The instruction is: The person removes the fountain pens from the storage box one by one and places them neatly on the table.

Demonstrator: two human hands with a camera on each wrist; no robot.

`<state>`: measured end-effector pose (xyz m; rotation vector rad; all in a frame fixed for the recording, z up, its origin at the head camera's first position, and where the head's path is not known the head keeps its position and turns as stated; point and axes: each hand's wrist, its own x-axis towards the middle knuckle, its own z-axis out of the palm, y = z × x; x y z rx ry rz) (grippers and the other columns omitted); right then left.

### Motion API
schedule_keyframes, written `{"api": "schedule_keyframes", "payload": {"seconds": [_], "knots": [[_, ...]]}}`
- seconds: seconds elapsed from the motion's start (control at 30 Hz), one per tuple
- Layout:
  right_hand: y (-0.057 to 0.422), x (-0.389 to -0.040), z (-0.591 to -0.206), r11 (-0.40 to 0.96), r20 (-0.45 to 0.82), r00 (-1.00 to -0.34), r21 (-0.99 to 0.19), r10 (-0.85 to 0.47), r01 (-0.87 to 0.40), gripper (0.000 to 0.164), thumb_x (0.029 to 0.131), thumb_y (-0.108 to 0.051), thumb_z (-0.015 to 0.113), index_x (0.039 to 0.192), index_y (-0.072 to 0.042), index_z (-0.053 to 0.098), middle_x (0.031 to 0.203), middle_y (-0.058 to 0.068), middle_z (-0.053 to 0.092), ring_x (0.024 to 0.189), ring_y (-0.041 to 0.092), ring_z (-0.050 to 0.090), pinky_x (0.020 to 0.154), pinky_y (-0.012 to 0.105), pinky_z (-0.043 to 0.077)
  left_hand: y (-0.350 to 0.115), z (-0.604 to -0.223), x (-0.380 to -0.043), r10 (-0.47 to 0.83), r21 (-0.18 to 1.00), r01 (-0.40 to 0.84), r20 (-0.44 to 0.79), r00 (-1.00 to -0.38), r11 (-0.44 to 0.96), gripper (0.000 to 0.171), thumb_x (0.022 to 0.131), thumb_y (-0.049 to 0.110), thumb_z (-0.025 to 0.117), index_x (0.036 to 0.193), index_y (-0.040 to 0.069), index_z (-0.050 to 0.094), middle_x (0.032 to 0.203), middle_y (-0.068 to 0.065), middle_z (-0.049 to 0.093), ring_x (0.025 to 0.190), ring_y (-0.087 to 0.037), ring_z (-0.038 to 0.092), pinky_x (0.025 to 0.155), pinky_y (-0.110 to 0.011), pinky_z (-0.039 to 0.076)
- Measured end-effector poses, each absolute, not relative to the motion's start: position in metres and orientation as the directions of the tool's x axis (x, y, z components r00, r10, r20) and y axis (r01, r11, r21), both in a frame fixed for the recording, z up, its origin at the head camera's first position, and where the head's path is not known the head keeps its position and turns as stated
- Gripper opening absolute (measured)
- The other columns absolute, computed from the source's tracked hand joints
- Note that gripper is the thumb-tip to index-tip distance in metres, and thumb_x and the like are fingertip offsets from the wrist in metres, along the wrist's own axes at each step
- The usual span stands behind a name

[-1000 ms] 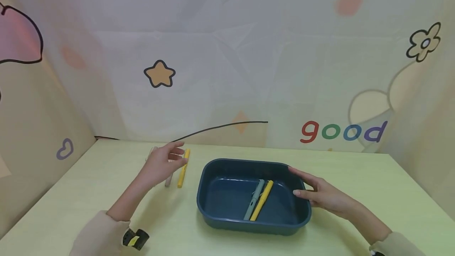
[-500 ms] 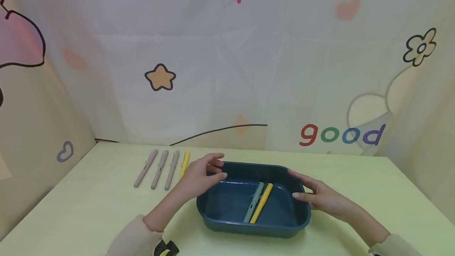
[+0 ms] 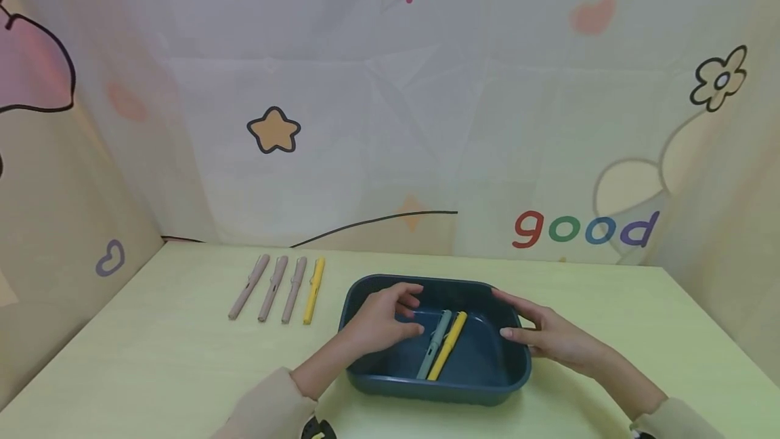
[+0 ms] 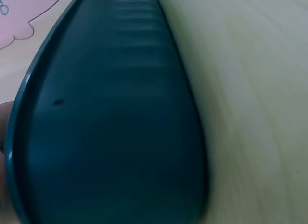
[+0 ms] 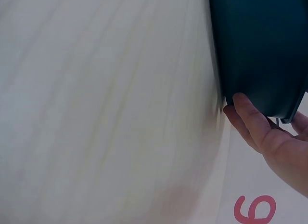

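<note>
A dark blue plastic bin stands on the table with a grey-green pen and a yellow pen lying side by side inside. Over its left part is my left hand, holding nothing, thumb and fingers apart and pointing toward the two pens. My right hand holds the bin's right end, thumb over the rim and fingers along the outside. In the right wrist view, those fingers lie against the outer wall. The left wrist view is mostly filled by the bin's outer side.
Left of the bin, another yellow pen lies on the pale table beside three dusty-pink pens in a row. A printed cloth backdrop rises behind the table's far edge.
My left hand has moved right, from above the pens on the table to over the bin, uncovering the row of pens. My right hand has stayed on the bin's right end.
</note>
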<state>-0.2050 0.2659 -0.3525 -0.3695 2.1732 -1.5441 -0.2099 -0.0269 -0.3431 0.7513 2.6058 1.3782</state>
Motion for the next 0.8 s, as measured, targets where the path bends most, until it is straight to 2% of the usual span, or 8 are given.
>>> {"api": "schedule_keyframes", "payload": {"seconds": [0.13,0.27,0.37,0.5,0.6,0.8], "knots": [[0.265,-0.205,-0.352,0.336,-0.205,-0.863,-0.941,-0.462,0.043,0.075,0.088,-0.022,0.06,0.146,-0.01,0.015,0.147,0.029,-0.001,0.12,0.039,0.041,0.085,0.043,0.048,-0.018,-0.346,-0.209,0.508,0.793,0.359,0.073,-0.859,0.493,0.057,0.076,0.004,0.071,0.127,0.0,0.047,0.111,-0.014,0.058,0.093,-0.022,0.057,0.075,-0.03,0.05],[0.264,-0.205,-0.352,0.319,-0.202,-0.857,-0.947,-0.474,0.046,0.075,0.088,-0.021,0.06,0.146,-0.009,0.014,0.147,0.029,-0.001,0.117,0.035,0.045,0.084,0.043,0.048,-0.012,-0.349,-0.209,0.531,0.78,0.337,0.007,-0.847,0.527,0.059,0.073,0.002,0.072,0.126,0.0,0.048,0.108,-0.012,0.057,0.09,-0.021,0.056,0.073,-0.029,0.049],[0.264,-0.205,-0.353,0.318,-0.204,-0.858,-0.947,-0.471,0.051,0.075,0.087,-0.021,0.06,0.146,-0.01,0.015,0.147,0.029,0.0,0.116,0.033,0.046,0.084,0.043,0.048,-0.007,-0.352,-0.209,0.526,0.769,0.318,-0.029,-0.85,0.555,0.056,0.071,0.001,0.073,0.123,0.0,0.05,0.103,-0.01,0.058,0.085,-0.019,0.055,0.072,-0.028,0.048],[0.264,-0.205,-0.354,0.326,-0.211,-0.861,-0.944,-0.462,0.056,0.075,0.087,-0.022,0.06,0.146,-0.01,0.016,0.147,0.029,-0.001,0.12,0.038,0.042,0.085,0.043,0.048,-0.001,-0.355,-0.209,0.513,0.74,0.305,-0.063,-0.856,0.6,0.051,0.071,0.002,0.074,0.118,0.001,0.054,0.097,-0.007,0.058,0.08,-0.016,0.054,0.069,-0.026,0.047],[0.265,-0.205,-0.355,0.325,-0.208,-0.859,-0.944,-0.467,0.052,0.074,0.088,-0.021,0.06,0.146,-0.01,0.015,0.147,0.028,-0.001,0.12,0.039,0.041,0.085,0.044,0.047,0.003,-0.357,-0.209,0.503,0.698,0.313,-0.078,-0.861,0.644,0.052,0.07,0.002,0.074,0.118,0.001,0.054,0.095,-0.006,0.058,0.077,-0.014,0.053,0.067,-0.025,0.046],[0.267,-0.206,-0.354,0.305,-0.203,-0.856,-0.951,-0.476,0.056,0.075,0.088,-0.02,0.059,0.146,-0.01,0.013,0.147,0.029,-0.001,0.116,0.033,0.047,0.084,0.043,0.048,0.013,-0.356,-0.208,0.502,0.543,0.379,-0.093,-0.86,0.749,0.06,0.067,0.006,0.075,0.122,0.001,0.052,0.093,-0.004,0.058,0.079,-0.012,0.049,0.067,-0.022,0.044]]}}
